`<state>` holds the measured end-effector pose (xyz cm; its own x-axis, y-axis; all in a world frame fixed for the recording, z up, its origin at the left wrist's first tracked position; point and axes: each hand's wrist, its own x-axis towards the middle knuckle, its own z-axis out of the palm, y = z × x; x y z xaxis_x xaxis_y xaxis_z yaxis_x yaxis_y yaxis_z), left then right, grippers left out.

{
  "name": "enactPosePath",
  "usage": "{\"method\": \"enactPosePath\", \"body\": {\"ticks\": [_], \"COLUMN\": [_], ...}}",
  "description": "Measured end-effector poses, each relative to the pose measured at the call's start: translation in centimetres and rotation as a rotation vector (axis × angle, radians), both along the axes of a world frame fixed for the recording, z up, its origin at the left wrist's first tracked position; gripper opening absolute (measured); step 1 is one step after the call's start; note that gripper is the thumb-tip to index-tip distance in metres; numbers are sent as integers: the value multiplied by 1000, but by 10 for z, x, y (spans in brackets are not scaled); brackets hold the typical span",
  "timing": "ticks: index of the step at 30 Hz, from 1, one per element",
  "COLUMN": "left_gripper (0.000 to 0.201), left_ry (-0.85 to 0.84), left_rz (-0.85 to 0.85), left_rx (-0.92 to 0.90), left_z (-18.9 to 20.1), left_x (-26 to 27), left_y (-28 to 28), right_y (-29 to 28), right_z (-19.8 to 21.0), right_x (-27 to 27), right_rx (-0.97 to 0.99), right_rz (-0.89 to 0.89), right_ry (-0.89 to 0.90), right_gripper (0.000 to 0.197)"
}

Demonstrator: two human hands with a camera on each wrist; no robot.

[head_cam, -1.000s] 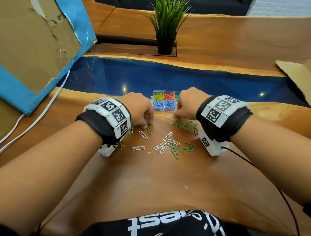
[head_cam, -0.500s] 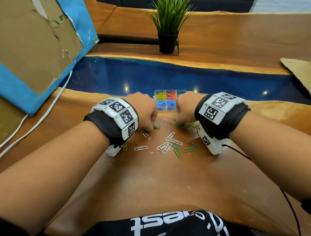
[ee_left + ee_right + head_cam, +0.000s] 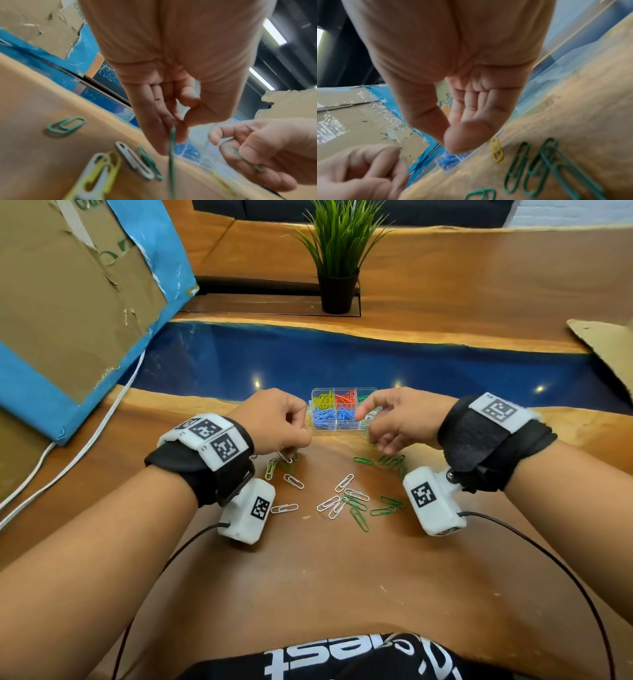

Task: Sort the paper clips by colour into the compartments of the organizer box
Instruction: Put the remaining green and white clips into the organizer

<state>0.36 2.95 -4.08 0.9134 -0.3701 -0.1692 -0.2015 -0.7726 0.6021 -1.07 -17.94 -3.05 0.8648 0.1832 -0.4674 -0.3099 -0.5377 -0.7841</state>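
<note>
At far left a taped cardboard sheet (image 3: pixel 68 302) leans on the wooden table (image 3: pixel 308 577), with a white cable (image 3: pixel 68 460) running beside it.

The left hand (image 3: pixel 274 426) hangs just left of the box, fingers curled, and the left wrist view shows it pinching a green clip (image 3: pixel 171 155) by one end between thumb and fingertips, so the clip hangs down above the table. Under this hand lie a yellow clip (image 3: pixel 270 469), a few white ones and another green one, close together.

In the middle of the table, nearer the person, a loose scatter of white clips (image 3: pixel 344 482) and green clips (image 3: pixel 359 517) lies flat, some overlapping.

The clear organizer box (image 3: pixel 342 429) sits at the wood's far edge, against the blue resin strip, between the two hands. Its left far compartment holds yellow clips, the middle far one red, the two near ones in view blue; green shows at the far right, mostly hidden by the right hand.

The right hand (image 3: pixel 400 422) hovers over the box's right end, fingers loosely curled. The left wrist view shows a thin green clip (image 3: pixel 243 159) lying across its curled fingers, though blur hides exactly how it is held. Below it a bunch of green clips (image 3: pixel 390 460) rests on the table, with one yellow clip (image 3: pixel 496 149) just beside the box.

A potted plant (image 3: pixel 339 258) stands far behind, and a cardboard piece (image 3: pixel 606 350) lies at far right.
</note>
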Motion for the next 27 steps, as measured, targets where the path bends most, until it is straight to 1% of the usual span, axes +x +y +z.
{"method": "enactPosePath", "body": {"ticks": [1,3,5,7,9,10,11,12,13,15,16,17,19,22,27], "left_gripper": [26,22,19,16,11,11,13,15,16,15,14,11,6,3,6], "left_ry": [3,-7,-36,-56,-32,-8,23,55,74,76,71,68,60,70,122], "left_rz": [5,2,-17,-66,-142,-183,-222,-258,-288,-324,-329,-329,-336,-342,-275], "left_rx": [-11,-21,22,131,261,318,365,405,441,513,537,550,563,547,386], "left_z": [-1,-1,1,5,10,11,11,10,9,5,3,3,3,4,6], "left_x": [1,3,7,8,5,3,-1,-4,-7,-11,-12,-13,-13,-12,-10], "left_y": [1,3,6,10,11,11,10,7,4,-2,-5,-6,-8,-7,0], "right_y": [0,0,0,0,2,4,5,7,10,17,21,24,28,30,28], "right_z": [-1,-1,-1,0,1,1,1,0,-1,-4,-6,-8,-10,-9,-10], "right_x": [0,0,1,2,1,1,1,1,0,-4,-6,-8,-9,-8,-10], "right_rx": [34,104,165,164,134,109,74,-6,-149,-518,-668,-753,-800,-825,-844], "right_rz": [-26,-105,-180,-195,-154,-128,-95,-34,56,265,341,375,369,389,455], "right_ry": [35,82,98,77,57,55,53,30,-25,-174,-234,-267,-291,-286,-225], "right_gripper": [28,25,24,23,20,19,18,17,15,6,9,15,21,21,27]}}
